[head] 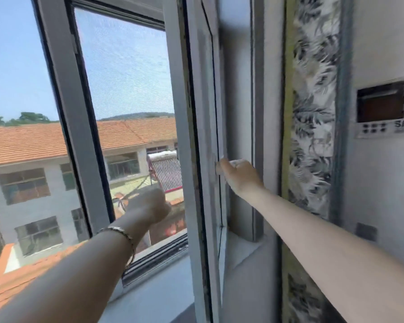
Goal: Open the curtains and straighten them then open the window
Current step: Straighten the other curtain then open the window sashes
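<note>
The white window sash [202, 127] stands almost edge-on in the middle of the view. My right hand [239, 174] reaches past it and is closed on its inner edge at about mid height; what the fingers hold is partly hidden. My left hand [149, 206], with a bracelet on the wrist, is a closed fist against the sash's left side, in front of the mesh screen [126, 78]. The leaf-patterned curtain [313, 117] hangs gathered in a narrow strip to the right of the window.
A grey window frame post [63, 108] slants on the left, with the white sill [159, 292] below. A wall panel with buttons [381, 110] is mounted on the right wall. Outside are orange tiled roofs and a solar heater.
</note>
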### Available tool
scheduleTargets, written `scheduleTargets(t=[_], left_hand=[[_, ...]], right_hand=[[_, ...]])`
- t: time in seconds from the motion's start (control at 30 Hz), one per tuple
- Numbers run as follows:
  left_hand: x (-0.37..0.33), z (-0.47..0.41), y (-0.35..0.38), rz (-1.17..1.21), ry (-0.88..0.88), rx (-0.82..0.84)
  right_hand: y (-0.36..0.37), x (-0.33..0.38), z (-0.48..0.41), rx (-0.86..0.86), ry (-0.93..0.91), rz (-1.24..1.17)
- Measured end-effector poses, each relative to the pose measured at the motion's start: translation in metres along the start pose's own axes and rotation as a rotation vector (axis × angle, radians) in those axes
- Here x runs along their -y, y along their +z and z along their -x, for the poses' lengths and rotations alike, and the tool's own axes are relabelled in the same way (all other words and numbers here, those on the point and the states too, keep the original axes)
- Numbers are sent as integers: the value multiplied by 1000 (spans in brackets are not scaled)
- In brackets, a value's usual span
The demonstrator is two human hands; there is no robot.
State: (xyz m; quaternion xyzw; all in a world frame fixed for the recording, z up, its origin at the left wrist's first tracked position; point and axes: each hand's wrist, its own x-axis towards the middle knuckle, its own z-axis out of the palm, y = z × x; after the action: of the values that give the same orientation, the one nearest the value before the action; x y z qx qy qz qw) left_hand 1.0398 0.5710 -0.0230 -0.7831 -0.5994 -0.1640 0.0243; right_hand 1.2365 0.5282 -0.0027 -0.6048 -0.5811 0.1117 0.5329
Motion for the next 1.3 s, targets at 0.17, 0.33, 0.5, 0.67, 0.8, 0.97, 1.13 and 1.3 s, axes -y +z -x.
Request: scheduleTargets(t=[0.17,0.33,0.5,0.67,0.8,0.97,1.13,1.3], left_hand=[[-61,6,2,47,67,-12],[-104,3,11,84,114,11],[-146,-5,22,125,153,27],[-183,-18,28,177,172,72],[-207,-30,37,158,207,59],[-223,-39,49,114,236,70],[-220,-47,52,47,218,68],[-211,-41,48,106,177,58]], right_hand=[[-84,-39,8,-196,131,35],[-137,-59,24,-474,210,134],[-135,-57,36,-265,68,398],[-159,-77,21,-222,167,714],[-185,-95,12,-261,180,668],[-213,-113,-1,-278,236,657],[-213,-121,-6,-292,248,603],[-205,-112,-4,-350,322,728]])
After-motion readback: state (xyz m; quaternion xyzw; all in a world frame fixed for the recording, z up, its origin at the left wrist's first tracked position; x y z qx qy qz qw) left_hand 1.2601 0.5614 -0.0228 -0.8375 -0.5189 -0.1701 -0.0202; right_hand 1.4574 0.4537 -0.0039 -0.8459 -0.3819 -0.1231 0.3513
